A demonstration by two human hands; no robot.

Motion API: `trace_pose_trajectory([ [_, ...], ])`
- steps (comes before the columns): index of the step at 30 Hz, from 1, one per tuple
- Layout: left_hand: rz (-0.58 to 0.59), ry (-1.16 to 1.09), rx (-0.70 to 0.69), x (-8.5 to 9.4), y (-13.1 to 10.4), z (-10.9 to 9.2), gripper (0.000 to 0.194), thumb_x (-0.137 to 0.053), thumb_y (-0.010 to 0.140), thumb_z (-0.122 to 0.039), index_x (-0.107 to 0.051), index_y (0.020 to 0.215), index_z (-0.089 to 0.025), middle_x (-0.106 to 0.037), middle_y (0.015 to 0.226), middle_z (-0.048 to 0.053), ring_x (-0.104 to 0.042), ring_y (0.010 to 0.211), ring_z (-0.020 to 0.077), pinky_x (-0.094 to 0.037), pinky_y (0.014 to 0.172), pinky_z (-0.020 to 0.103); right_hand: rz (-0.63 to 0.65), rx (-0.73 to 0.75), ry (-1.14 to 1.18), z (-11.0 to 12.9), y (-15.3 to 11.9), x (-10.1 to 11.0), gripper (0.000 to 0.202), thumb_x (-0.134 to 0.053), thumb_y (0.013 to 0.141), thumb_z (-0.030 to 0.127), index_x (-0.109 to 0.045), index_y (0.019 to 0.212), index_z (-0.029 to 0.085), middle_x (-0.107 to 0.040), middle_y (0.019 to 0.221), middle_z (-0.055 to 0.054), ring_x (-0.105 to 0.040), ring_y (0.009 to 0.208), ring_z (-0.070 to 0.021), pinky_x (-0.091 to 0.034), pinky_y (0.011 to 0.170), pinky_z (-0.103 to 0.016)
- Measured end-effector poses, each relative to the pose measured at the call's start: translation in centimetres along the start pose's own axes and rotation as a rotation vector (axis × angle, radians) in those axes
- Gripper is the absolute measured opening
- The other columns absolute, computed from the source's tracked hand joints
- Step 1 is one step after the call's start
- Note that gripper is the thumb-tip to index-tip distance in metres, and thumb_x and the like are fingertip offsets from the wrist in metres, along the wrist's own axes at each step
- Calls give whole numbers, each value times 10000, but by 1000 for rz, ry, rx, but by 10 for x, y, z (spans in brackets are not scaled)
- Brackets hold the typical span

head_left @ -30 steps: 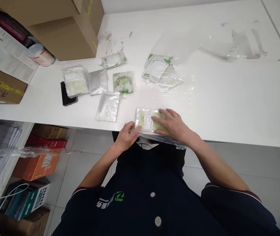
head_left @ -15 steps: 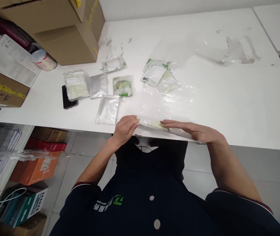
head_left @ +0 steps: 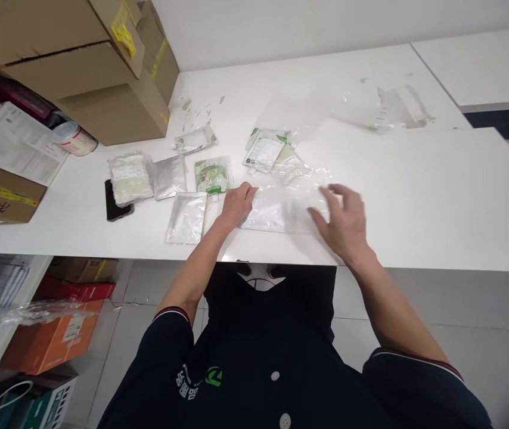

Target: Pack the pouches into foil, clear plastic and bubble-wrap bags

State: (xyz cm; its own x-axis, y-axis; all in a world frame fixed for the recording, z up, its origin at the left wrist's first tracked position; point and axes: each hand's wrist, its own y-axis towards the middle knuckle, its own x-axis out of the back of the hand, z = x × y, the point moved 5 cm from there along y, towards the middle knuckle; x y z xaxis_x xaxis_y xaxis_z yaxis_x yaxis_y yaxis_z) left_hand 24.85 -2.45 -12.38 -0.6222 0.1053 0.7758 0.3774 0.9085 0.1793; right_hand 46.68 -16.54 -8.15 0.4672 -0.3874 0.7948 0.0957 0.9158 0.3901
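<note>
On the white table (head_left: 415, 220), a clear plastic sheet (head_left: 276, 210) lies in front of me. My left hand (head_left: 238, 204) pinches its left upper corner. My right hand (head_left: 341, 219) is slightly blurred over the sheet's right end, thumb and fingers apart, holding nothing. Behind the sheet is a small pile of green-and-white packets (head_left: 264, 150). To the left of my left hand lie a green printed pouch (head_left: 212, 174), a silver pouch (head_left: 186, 218), another silver pouch (head_left: 169, 177) and a clear packet (head_left: 196, 139).
Farther left, a wrapped pale packet (head_left: 130, 179) lies partly on a black phone (head_left: 115, 208). Cardboard boxes (head_left: 115, 113) and a round tin (head_left: 74, 138) stand at the back left. A crumpled clear film (head_left: 384, 113) lies at the back right.
Both hands have moved away from the table's front edge, further onto the table. The plastic now lies flatter, my right hand has lifted and spread its fingers, and the camera view has shifted.
</note>
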Motion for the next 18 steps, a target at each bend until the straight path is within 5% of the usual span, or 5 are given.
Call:
trace_pose_trajectory([
  [3, 75, 147, -38, -2, 8, -6, 180, -456, 984, -324, -564, 924, -193, -633, 751, 25, -586, 707, 185, -393, 703, 293, 311, 326, -83, 34, -6, -29, 615, -596, 893, 498, -476, 1410, 188, -406, 1519, -199, -306, 1437, -392, -332, 1101, -619],
  [7, 126, 330, 42, -5, 14, -14, 218, -500, 968, -312, -545, 1112, -155, -674, 908, 103, -643, 863, 258, -435, 771, 343, 578, 380, -164, 42, -4, -62, 635, -575, 896, 407, -409, 1462, 172, -353, 1564, -172, -280, 1450, -402, -336, 1117, -581],
  [12, -31, 339, -121, 11, -5, -26, 203, -477, 961, -228, -579, 1114, -145, -622, 1169, 158, -583, 1125, 281, -446, 958, 425, 589, 434, -248, 44, 3, -71, 553, -425, 881, 134, -438, 1433, 105, -412, 1518, -194, -364, 1403, -391, -407, 1056, -547],
  [15, 167, 131, -336, 22, -35, -26, 314, -397, 1000, -285, -556, 1246, -173, -600, 1297, 112, -539, 1245, 224, -427, 1063, 401, 575, 432, -242, 45, 6, -68, 519, -311, 925, 105, -457, 1422, 82, -425, 1504, -217, -393, 1387, -390, -434, 1012, -550],
  [18, 357, 67, -394, 32, -66, -17, 624, -586, 903, -493, -428, 1433, -203, -500, 1465, 118, -451, 1372, 267, -403, 1117, 451, 661, 389, -164, 48, 5, -57, 517, -304, 938, 133, -486, 1422, 114, -484, 1474, -185, -440, 1365, -365, -451, 1000, -551],
])
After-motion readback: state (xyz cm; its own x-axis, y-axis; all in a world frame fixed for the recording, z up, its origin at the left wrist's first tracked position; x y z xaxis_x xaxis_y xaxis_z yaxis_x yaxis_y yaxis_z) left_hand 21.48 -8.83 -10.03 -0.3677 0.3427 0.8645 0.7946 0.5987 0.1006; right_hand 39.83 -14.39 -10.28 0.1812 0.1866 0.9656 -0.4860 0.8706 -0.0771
